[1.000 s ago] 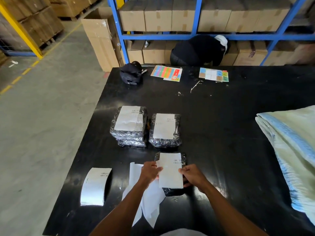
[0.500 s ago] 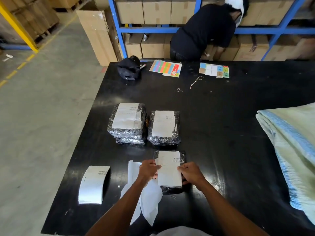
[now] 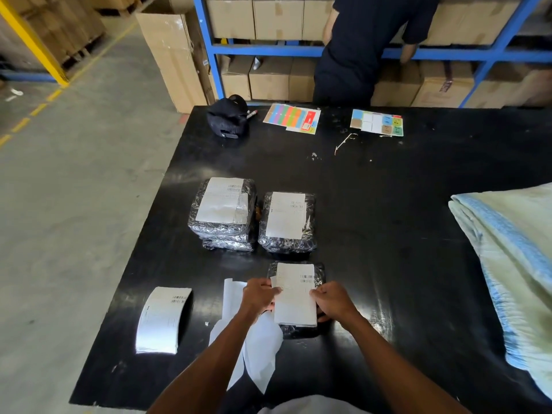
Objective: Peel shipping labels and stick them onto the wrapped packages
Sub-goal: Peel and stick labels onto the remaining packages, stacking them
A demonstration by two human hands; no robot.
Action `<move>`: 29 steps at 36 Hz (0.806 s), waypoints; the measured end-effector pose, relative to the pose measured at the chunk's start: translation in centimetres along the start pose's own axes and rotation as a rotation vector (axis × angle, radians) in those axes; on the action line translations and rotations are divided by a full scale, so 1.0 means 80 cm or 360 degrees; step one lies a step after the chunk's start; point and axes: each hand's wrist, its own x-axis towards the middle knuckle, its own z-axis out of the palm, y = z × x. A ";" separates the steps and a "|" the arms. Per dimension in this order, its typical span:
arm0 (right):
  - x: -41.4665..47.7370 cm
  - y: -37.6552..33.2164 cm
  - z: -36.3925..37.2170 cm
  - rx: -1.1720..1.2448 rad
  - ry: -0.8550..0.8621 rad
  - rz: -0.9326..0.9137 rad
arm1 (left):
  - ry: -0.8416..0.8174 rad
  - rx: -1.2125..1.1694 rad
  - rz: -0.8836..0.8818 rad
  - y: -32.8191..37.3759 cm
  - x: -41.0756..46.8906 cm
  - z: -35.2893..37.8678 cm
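Note:
A white shipping label point(image 3: 295, 294) lies over a black wrapped package point(image 3: 301, 331) near the table's front edge. My left hand point(image 3: 258, 297) pinches the label's left edge, where a corner is lifted. My right hand point(image 3: 333, 301) grips its right edge. Two labelled wrapped packages sit farther back: a stack point(image 3: 222, 213) on the left and a single one point(image 3: 287, 222) to its right. A curled label sheet point(image 3: 162, 319) rests at the front left. Peeled white backing papers point(image 3: 257, 348) lie under my left forearm.
The black table point(image 3: 388, 219) carries a black cap point(image 3: 228, 119), two coloured sticker sheets point(image 3: 292, 118) point(image 3: 377, 122) and a folded pale cloth point(image 3: 513, 264) at the right. A person in dark clothes point(image 3: 364, 46) stands at the blue shelving with cardboard boxes.
My hands stay on the label over the front package, barely shifted. The person behind the table has risen from crouching to standing at the shelf.

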 end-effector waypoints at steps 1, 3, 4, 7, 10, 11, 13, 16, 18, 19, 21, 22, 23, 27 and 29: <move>0.000 -0.002 0.000 -0.0032 -0.0006 -0.0007 | 0.0004 0.0002 0.0006 0.001 0.000 0.000; 0.002 -0.005 -0.001 -0.0110 -0.0022 -0.0011 | 0.0018 0.0011 0.0007 0.000 -0.001 0.000; 0.003 -0.006 -0.003 -0.0160 -0.0021 -0.0013 | 0.0024 0.0020 0.0005 0.000 -0.001 0.000; 0.016 0.001 -0.007 -0.0375 -0.0020 -0.0068 | 0.0035 0.0054 0.0015 0.001 -0.001 0.000; 0.040 0.014 -0.007 -0.0560 -0.0044 -0.0124 | 0.0042 0.0056 0.0011 0.003 -0.002 -0.001; 0.035 0.006 -0.009 -0.0604 -0.0048 -0.0129 | 0.0045 0.0048 0.0008 0.004 -0.004 0.000; 0.017 -0.013 -0.013 -0.0699 -0.0053 -0.0151 | 0.0049 0.0042 0.0004 0.006 -0.006 0.001; 0.010 -0.025 -0.015 -0.0860 -0.0033 -0.0201 | 0.0065 0.0046 0.0005 0.007 -0.006 0.002; 0.014 -0.023 -0.016 -0.0948 -0.0039 -0.0202 | 0.0067 0.0045 0.0015 0.009 -0.009 0.003; 0.017 -0.020 -0.016 -0.0968 -0.0016 -0.0218 | 0.0065 0.0040 0.0023 0.010 -0.009 0.002; 0.021 -0.016 -0.018 -0.0945 0.0137 -0.0344 | 0.0064 0.0038 0.0032 0.007 -0.006 0.001; 0.022 -0.016 -0.020 -0.0925 0.0231 -0.0431 | 0.0067 0.0048 0.0030 0.007 -0.006 0.000; 0.021 -0.017 -0.021 -0.0919 0.0324 -0.0526 | 0.0062 0.0051 0.0023 0.007 -0.006 0.000; 0.020 -0.025 -0.020 -0.0895 0.0540 -0.0934 | 0.0072 0.0024 -0.0004 0.011 -0.010 -0.001; 0.022 -0.027 -0.017 -0.0910 0.0472 -0.1094 | 0.0068 0.0006 -0.0006 0.011 -0.011 -0.001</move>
